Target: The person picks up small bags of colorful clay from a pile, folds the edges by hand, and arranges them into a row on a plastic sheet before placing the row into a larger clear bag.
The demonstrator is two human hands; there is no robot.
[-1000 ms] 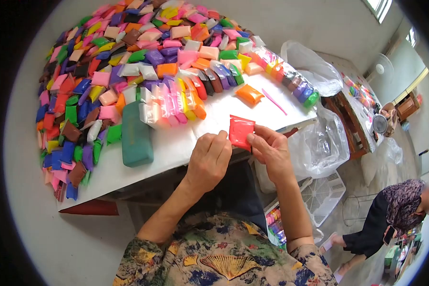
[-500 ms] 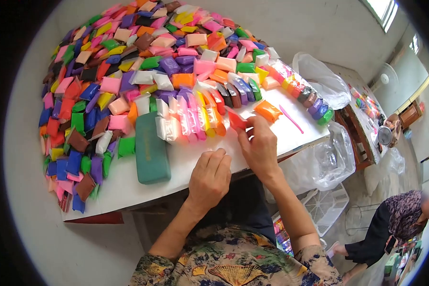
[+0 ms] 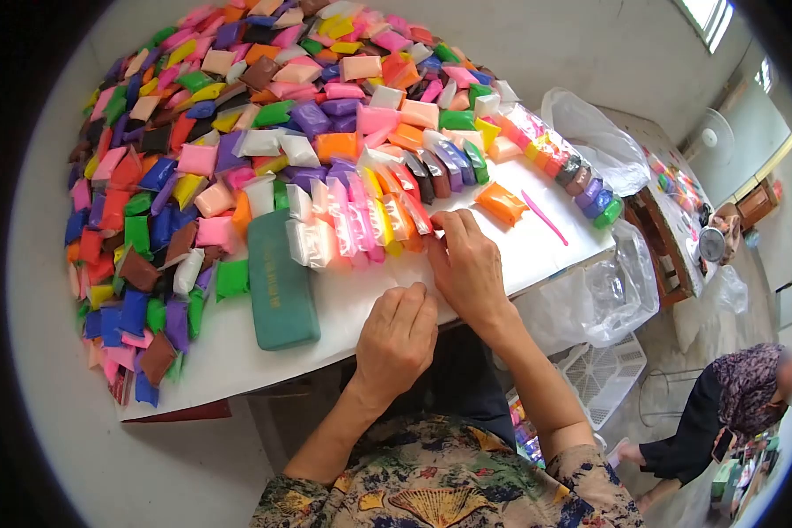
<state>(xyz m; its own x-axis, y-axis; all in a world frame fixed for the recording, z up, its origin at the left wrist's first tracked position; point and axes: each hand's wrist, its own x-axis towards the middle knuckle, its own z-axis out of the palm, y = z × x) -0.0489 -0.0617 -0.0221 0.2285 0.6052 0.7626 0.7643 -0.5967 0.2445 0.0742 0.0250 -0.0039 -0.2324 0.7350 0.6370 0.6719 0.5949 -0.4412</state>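
Observation:
My right hand [image 3: 468, 268] pinches the edge of a small red packet [image 3: 416, 212] at the right end of the front row. That row of packets [image 3: 350, 229] runs from white through peach, pink, yellow and orange to red, lying side by side in clear wrappers. Close to the table's front edge, my left hand [image 3: 398, 339] is closed with its fingers curled together; nothing shows in it. Behind the front row stands a second row with black, brown, purple, blue and green packets [image 3: 453, 167]. A green case [image 3: 282, 280] lies at the left end of the front row.
A big heap of coloured packets [image 3: 211, 158] covers the table's left and back. To the right lie an orange packet [image 3: 502, 204], a pink stick [image 3: 546, 218] and a filled clear bag [image 3: 559, 163]. Plastic bags [image 3: 603, 290] hang beside the table. Another person [image 3: 722, 414] sits at lower right.
My right hand has moved slightly left and down, bringing the red packet from above the table to the end of the front row. My left hand has shifted slightly right and down.

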